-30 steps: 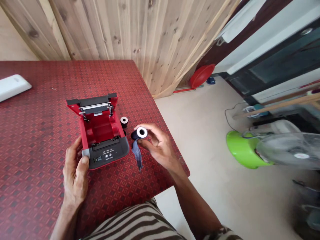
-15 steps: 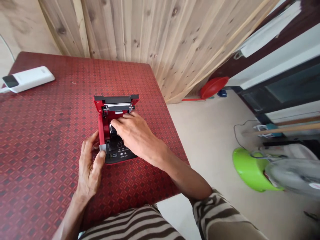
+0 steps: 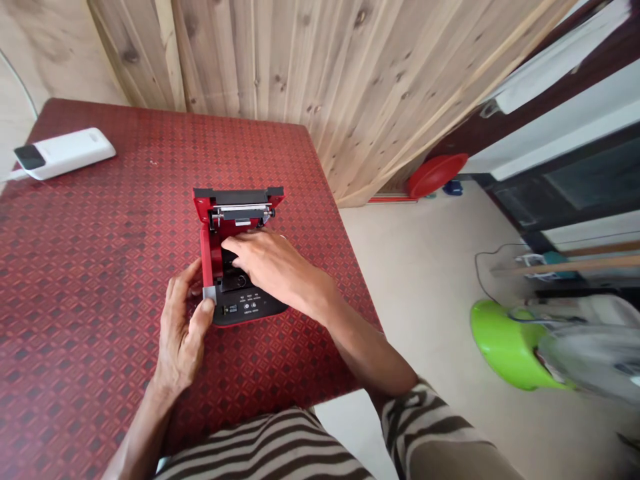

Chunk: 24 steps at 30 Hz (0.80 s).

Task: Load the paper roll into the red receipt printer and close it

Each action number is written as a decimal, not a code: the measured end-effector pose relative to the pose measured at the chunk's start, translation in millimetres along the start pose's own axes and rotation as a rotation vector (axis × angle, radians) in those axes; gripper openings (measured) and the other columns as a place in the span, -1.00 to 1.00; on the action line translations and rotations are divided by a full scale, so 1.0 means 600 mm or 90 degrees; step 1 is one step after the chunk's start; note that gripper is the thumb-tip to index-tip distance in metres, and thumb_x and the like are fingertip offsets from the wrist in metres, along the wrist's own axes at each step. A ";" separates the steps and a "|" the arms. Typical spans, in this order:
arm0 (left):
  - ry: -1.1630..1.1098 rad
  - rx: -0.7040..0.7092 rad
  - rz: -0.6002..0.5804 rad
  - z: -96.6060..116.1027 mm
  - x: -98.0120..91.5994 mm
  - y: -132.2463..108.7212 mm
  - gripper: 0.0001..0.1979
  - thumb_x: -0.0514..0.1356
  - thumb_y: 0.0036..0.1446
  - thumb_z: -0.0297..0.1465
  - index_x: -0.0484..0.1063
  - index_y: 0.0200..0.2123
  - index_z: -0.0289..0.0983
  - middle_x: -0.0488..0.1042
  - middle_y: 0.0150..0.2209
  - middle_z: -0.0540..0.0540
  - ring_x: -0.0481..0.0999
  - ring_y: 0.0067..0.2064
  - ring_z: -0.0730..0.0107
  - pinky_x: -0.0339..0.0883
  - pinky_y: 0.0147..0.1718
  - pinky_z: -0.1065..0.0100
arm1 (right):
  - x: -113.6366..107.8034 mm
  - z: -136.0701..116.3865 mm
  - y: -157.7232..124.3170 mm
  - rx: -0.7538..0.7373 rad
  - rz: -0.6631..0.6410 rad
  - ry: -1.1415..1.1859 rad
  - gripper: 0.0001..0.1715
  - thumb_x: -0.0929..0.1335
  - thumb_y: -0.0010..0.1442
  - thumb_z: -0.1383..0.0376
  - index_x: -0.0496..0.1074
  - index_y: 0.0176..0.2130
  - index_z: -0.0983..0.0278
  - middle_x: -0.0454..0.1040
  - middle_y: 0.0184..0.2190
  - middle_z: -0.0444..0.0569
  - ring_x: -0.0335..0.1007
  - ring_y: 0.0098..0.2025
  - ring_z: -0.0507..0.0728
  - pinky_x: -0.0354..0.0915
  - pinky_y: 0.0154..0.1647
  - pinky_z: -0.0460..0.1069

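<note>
While the right hand (image 3: 270,263) reaches down into the open bay of the small red printer (image 3: 235,257), its fingers curl over something dark inside; what exactly they grip is hidden under the knuckles, so I cannot tell whether they clasp the dark piece or only press on it. The palm faces down and the wrist comes in from the printer's right side, which fits a hand working inside the cavity from above.

The left hand (image 3: 187,323) braces the printer at its near left corner, thumb laid on the grey latch tab (image 3: 209,293) and fingers wrapped loosely against the red side wall. That grip looks meant to keep the light casing from sliding on the desk (image 3: 90,267) under the other hand's push.

The printer sits on the desk just ahead of the person's lap, closer to the desk's right edge than its left. Its lid (image 3: 239,203) stands hinged up at the far end, the metal roller bar across it facing the person, so the bay lies open. The black control panel (image 3: 247,307) forms the near end, pointing toward the person. The casing's long axis runs from that panel away to the lid, roughly straight out from the body, turned slightly to the right.

Well apart from the printer, at the desk's far left corner, lies a white power bank (image 3: 65,152), its length running across rather than away.
</note>
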<state>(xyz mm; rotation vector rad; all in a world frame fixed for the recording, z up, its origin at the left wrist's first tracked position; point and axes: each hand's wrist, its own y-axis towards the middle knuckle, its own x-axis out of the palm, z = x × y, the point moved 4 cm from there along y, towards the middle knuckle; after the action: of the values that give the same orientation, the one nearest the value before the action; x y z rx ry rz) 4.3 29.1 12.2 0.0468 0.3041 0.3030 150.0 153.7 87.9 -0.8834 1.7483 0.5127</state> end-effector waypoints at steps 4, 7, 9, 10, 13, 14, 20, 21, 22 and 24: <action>-0.049 -0.052 -0.014 0.009 -0.010 0.009 -0.31 0.19 0.42 0.08 0.45 0.40 -0.22 0.56 0.29 -0.29 0.56 0.28 -0.08 0.44 0.24 -0.06 | -0.025 -0.011 -0.051 -0.102 0.080 0.118 -0.75 0.37 0.53 0.47 0.61 0.09 0.26 0.72 0.10 0.06 0.66 0.12 0.18 0.47 0.26 0.16; -0.078 -0.050 0.050 0.025 -0.021 0.046 -0.34 0.17 0.45 0.10 0.50 0.34 -0.23 0.56 0.31 -0.30 0.58 0.31 -0.08 0.45 0.27 -0.04 | -0.024 -0.018 -0.081 -0.118 0.096 0.119 -0.84 0.44 0.52 0.33 0.62 0.06 0.26 0.74 0.02 0.06 0.64 0.05 0.19 0.47 0.23 0.17; -0.107 -0.021 0.105 0.042 -0.023 0.090 -0.35 0.15 0.45 0.14 0.54 0.28 -0.22 0.56 0.32 -0.29 0.59 0.30 -0.06 0.49 0.24 0.00 | -0.015 -0.021 -0.092 -0.124 0.106 0.095 -0.86 0.42 0.53 0.37 0.63 0.01 0.28 0.73 -0.06 0.03 0.61 -0.01 0.18 0.47 0.20 0.15; -0.122 -0.014 0.119 0.050 -0.021 0.116 -0.34 0.16 0.43 0.16 0.55 0.27 -0.21 0.58 0.29 -0.27 0.60 0.29 -0.04 0.50 0.21 0.03 | -0.011 -0.022 -0.095 -0.131 0.118 0.086 -0.85 0.40 0.54 0.40 0.63 -0.02 0.29 0.73 -0.09 0.02 0.59 -0.03 0.17 0.47 0.18 0.13; -0.156 -0.038 0.144 0.072 -0.007 0.196 -0.38 0.13 0.46 0.12 0.57 0.15 -0.30 0.61 0.19 -0.25 0.60 0.25 -0.01 0.49 0.16 0.08 | -0.003 -0.024 -0.105 -0.152 0.200 0.072 -0.79 0.37 0.55 0.43 0.64 -0.11 0.30 0.70 -0.11 0.03 0.53 -0.07 0.15 0.48 0.11 0.08; -0.180 -0.073 0.142 0.075 0.000 0.217 -0.43 0.10 0.49 0.03 0.55 0.11 -0.37 0.60 0.15 -0.26 0.61 0.21 0.02 0.48 0.10 0.11 | -0.002 -0.024 -0.109 -0.151 0.239 0.059 -0.78 0.38 0.54 0.43 0.64 -0.13 0.30 0.70 -0.11 0.03 0.52 -0.07 0.15 0.48 0.08 0.08; -0.288 -0.203 0.035 0.078 0.012 0.234 -0.74 0.34 0.13 -0.23 0.49 -0.20 -0.27 0.59 -0.10 -0.16 0.60 -0.12 0.26 0.45 -0.22 0.32 | 0.015 -0.030 -0.135 -0.115 0.372 -0.032 -0.72 0.34 0.56 0.45 0.64 -0.11 0.24 0.67 -0.18 -0.03 0.45 -0.17 0.14 0.40 -0.11 0.07; -0.295 -0.216 0.020 0.076 0.009 0.218 -0.72 0.37 0.10 -0.26 0.52 -0.16 -0.26 0.60 -0.02 -0.16 0.61 -0.04 0.23 0.47 -0.17 0.31 | 0.019 -0.032 -0.139 -0.110 0.376 -0.032 -0.73 0.33 0.56 0.45 0.63 -0.09 0.25 0.68 -0.17 -0.02 0.45 -0.17 0.14 0.39 -0.11 0.07; -0.294 -0.228 0.014 0.073 0.005 0.200 -0.66 0.39 0.06 -0.27 0.56 -0.09 -0.25 0.61 0.07 -0.17 0.61 0.06 0.17 0.50 -0.08 0.27 | 0.022 -0.034 -0.143 -0.104 0.382 -0.031 -0.73 0.32 0.56 0.46 0.63 -0.06 0.26 0.69 -0.14 -0.01 0.47 -0.17 0.14 0.40 -0.10 0.07; -0.290 -0.244 0.009 0.068 -0.001 0.160 -0.50 0.45 -0.01 -0.28 0.61 0.04 -0.22 0.59 0.24 -0.18 0.57 0.24 0.04 0.50 0.12 0.17 | 0.027 -0.038 -0.150 -0.098 0.399 -0.032 -0.74 0.32 0.55 0.48 0.62 -0.02 0.29 0.71 -0.11 0.01 0.50 -0.14 0.14 0.41 -0.09 0.08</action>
<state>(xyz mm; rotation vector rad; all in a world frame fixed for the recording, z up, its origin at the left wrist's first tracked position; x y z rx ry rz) -11.7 120.6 59.8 -0.2574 -0.2092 0.3514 202.3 75.6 87.4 -0.4004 1.9462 1.0778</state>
